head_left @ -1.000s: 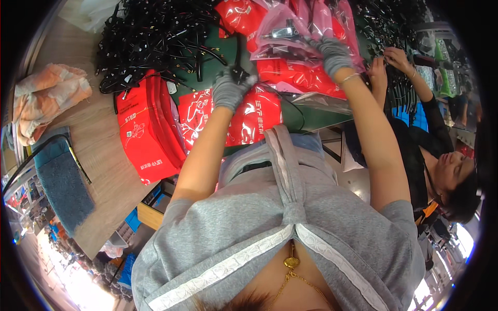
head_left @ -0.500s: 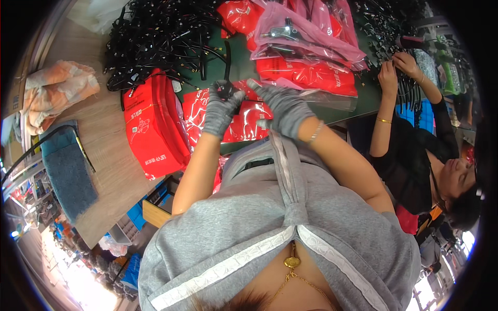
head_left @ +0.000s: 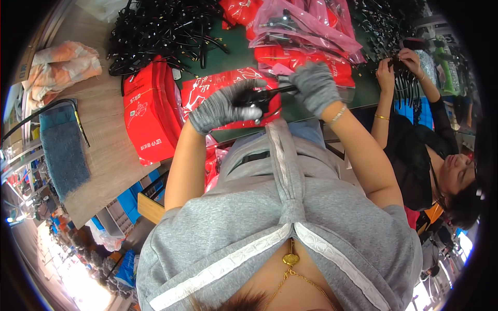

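Observation:
Above the near edge of the green table, my left hand (head_left: 218,110), in a grey striped knit glove, is closed around a black lever-shaped part (head_left: 259,98). My right hand (head_left: 316,88), gloved the same way, grips the other end of this part, which points right; its fingers are partly smeared by motion. Beneath both hands lies a red plastic bag (head_left: 199,90) with white print. A stack of red bags (head_left: 150,116) rests just left of my left hand. Pink clear bags (head_left: 306,26) with black parts inside are piled beyond my right hand.
A tangled heap of black cabled parts (head_left: 161,36) covers the far left of the table. Farther left lie a checked cloth (head_left: 65,72) and a blue-grey pad (head_left: 65,150). At right, a co-worker's hands (head_left: 397,67) handle small dark parts.
Both hands have come nearer to my body with the black part, my right hand shifting rightward to its end. More of the red bag beneath now shows at its far left.

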Demonstrator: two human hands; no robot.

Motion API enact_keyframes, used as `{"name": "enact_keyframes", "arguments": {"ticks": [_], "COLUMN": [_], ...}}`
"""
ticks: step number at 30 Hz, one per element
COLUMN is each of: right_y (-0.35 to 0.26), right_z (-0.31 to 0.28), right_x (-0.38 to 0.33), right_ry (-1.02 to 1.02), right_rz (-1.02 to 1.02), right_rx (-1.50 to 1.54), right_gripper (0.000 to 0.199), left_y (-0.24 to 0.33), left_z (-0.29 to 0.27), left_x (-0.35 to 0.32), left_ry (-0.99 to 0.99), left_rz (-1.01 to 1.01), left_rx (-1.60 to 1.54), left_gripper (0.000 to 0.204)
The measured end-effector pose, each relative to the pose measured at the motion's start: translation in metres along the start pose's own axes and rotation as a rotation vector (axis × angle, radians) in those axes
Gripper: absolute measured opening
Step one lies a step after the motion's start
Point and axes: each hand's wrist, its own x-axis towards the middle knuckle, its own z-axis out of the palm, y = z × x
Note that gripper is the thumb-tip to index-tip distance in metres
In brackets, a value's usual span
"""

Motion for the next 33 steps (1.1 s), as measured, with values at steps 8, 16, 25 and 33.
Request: {"name": "enact_keyframes", "arguments": {"ticks": [8, 16, 25, 33], "right_y": [0.062, 0.037, 0.012, -0.005], "right_z": [0.081, 0.091, 0.118, 0.093], "right_x": [-0.129, -0.149, -0.119, -0.105], "right_ry": [0.094, -0.125, -0.107, -0.051], "right_rz": [0.594, 0.622, 0.607, 0.440], "right_rx": [0.489, 0.882, 1.140, 0.850], "right_gripper": [0.029, 0.031, 0.032, 0.033], "left_y": [-0.082, -0.163, -0.139, -0.099], "left_z": [0.030, 0.034, 0.042, 0.036], "left_x": [0.061, 0.087, 0.063, 0.052], "left_ry": [0.409, 0.469, 0.559, 0.624], "left_rz": [-0.258, -0.143, -0.097, 0.209], "left_rx": [0.795, 1.021, 0.929, 0.737], "left_gripper": [0.052, 0.039, 0.036, 0.024]}}
